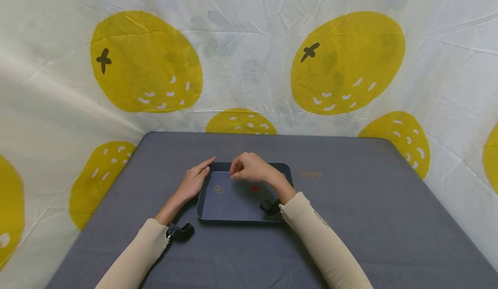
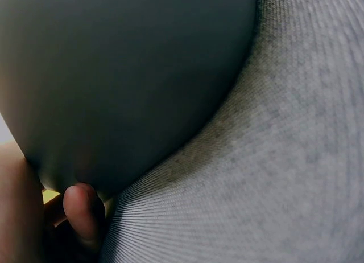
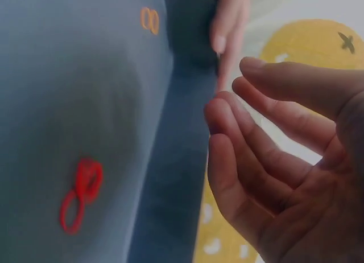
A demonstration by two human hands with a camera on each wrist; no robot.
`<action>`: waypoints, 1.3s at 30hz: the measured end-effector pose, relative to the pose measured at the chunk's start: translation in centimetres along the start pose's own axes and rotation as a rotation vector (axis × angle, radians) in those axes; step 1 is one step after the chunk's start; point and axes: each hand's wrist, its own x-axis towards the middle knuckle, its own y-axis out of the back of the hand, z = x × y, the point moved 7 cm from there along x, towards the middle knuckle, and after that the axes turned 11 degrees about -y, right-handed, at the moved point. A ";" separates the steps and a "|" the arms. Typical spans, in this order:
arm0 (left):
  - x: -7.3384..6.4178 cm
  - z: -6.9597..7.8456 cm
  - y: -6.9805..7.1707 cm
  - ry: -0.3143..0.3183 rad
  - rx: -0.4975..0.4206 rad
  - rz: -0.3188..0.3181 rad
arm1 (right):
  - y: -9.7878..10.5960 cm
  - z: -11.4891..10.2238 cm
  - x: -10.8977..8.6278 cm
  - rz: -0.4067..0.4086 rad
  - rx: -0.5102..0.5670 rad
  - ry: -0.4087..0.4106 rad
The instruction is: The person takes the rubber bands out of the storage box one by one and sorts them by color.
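So there's a grey cloth-covered table [image 1: 381, 219], white curtains with big yellow fruit prints [image 1: 249, 51] behind it. On it sits a dark blue-grey rectangular tray [image 1: 233, 209] with thin red loops [image 3: 85, 186] and two thin orange loops [image 3: 150, 20] inside; three more orange loops [image 1: 307, 174] lie right of it. Left hand [image 1: 192, 182] rests along the rim, index straight. Right hand [image 1: 252, 168] hovers over the tray, fingers bent, thumb-index gap narrow; can't tell if anything's pinched.
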 end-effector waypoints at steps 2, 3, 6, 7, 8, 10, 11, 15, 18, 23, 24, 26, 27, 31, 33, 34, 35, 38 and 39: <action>0.0 0.0 0.0 -0.001 -0.003 0.001 | -0.7 -0.3 0.5 -0.022 -0.004 0.009; 0.1 0.0 0.0 -0.004 -0.003 0.004 | -1.0 -0.4 0.7 -0.032 -0.012 0.011; 0.1 0.0 0.1 -0.014 0.004 0.012 | -2.0 -0.6 1.4 -0.052 -0.029 0.006; 0.1 0.0 0.2 -0.013 0.004 0.015 | -2.3 -0.7 1.7 -0.056 -0.034 0.002; 0.1 0.0 0.2 -0.013 0.006 0.017 | -2.6 -0.7 1.9 -0.059 -0.038 -0.003; 0.1 0.0 0.2 -0.016 0.011 0.018 | -3.2 -0.7 2.5 -0.062 -0.039 -0.011; 0.1 -0.1 0.2 -0.016 0.011 0.019 | -3.4 -0.8 2.8 -0.065 -0.037 -0.015; 0.1 -0.1 0.3 -0.025 0.021 0.026 | -4.3 -1.0 3.7 -0.070 -0.033 -0.012; 0.1 -0.1 0.3 -0.027 0.021 0.022 | -4.8 -1.0 4.1 -0.071 -0.040 -0.017; 0.1 -0.1 0.1 -0.022 0.008 0.005 | -5.2 -0.6 4.4 -0.059 -0.060 -0.032; 0.1 -0.2 0.1 -0.020 0.004 0.005 | -5.2 -0.5 4.5 -0.055 -0.062 -0.032; 0.1 -0.1 0.1 -0.017 -0.001 0.002 | -5.2 -0.4 4.5 -0.048 -0.056 -0.032; 0.1 -0.1 0.1 -0.013 -0.001 0.003 | -5.2 -0.3 4.5 -0.048 -0.051 -0.031; 0.1 0.0 0.1 -0.012 0.001 -0.002 | -5.2 -0.3 4.4 -0.054 -0.037 -0.027; 0.1 0.1 0.0 -0.011 0.001 -0.001 | -5.2 -0.3 4.3 -0.058 -0.029 -0.022; 0.1 0.1 0.0 -0.012 0.002 -0.003 | -5.2 -0.3 4.3 -0.058 -0.025 -0.018; 0.1 0.0 0.0 -0.008 -0.002 -0.001 | -5.2 -0.3 4.3 -0.057 -0.021 -0.016; 0.1 -0.1 0.0 -0.008 0.000 -0.002 | -5.2 -0.3 4.3 -0.052 -0.012 -0.009; 0.1 -0.1 -0.1 -0.008 0.001 -0.002 | -5.2 -0.3 4.3 -0.048 -0.015 -0.008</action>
